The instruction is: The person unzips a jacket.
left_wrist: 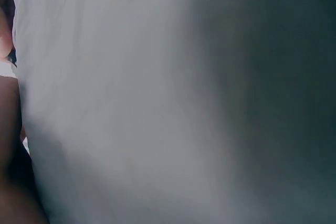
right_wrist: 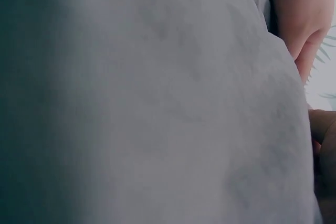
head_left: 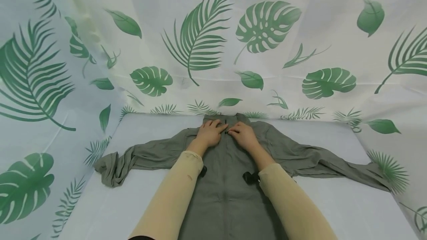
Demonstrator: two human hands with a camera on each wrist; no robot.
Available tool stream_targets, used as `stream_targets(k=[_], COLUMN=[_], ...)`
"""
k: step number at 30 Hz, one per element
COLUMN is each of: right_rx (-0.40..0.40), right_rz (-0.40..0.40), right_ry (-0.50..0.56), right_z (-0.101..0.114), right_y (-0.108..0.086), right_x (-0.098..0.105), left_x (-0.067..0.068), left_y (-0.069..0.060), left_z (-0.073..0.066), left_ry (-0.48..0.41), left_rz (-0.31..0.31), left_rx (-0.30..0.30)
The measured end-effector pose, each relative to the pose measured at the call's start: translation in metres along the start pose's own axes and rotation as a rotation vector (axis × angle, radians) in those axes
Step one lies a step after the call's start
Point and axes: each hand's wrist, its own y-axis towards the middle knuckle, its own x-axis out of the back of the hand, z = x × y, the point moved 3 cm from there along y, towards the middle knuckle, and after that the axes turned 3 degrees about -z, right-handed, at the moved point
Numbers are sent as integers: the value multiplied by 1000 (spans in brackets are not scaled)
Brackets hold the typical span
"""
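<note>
A grey-green zip-front jacket (head_left: 213, 203) lies front up, its collar at the far end and both sleeves stretched out sideways. My left hand (head_left: 208, 135) rests on the cloth just left of the front zip below the collar, thumb toward the zip. Across from it, my right hand (head_left: 245, 136) pinches a small dark zipper pull (head_left: 226, 132) between thumb and forefinger. Blurred grey cloth (left_wrist: 115, 77) fills most of the left wrist view. Similar cloth (right_wrist: 184, 103) covers the right wrist view and hides the fingertips; parts of hands show only at the edges.
A white surface (head_left: 146, 195) lies beneath the jacket. White sheeting with green leaf prints (head_left: 213, 95) rises behind and at both sides. The left sleeve end (head_left: 113, 171) is bunched; the right sleeve end (head_left: 373, 175) reaches the sheeting. Small black devices (head_left: 251, 177) sit at the wrists.
</note>
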Motion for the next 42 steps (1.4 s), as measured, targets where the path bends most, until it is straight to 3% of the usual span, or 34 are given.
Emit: stream_targets(k=[21, 33, 42], right_rx=[100, 70, 56], right_rz=[24, 86, 78], right_ry=[32, 104, 131], right_z=[14, 15, 5], right_y=[-30, -50, -50], right_x=[8, 8, -2], left_x=[-3, -3, -3], left_y=[1, 1, 2], left_z=[-1, -2, -3], left_ry=[32, 35, 65], left_rz=[7, 17, 33], left_rx=[-3, 2, -10])
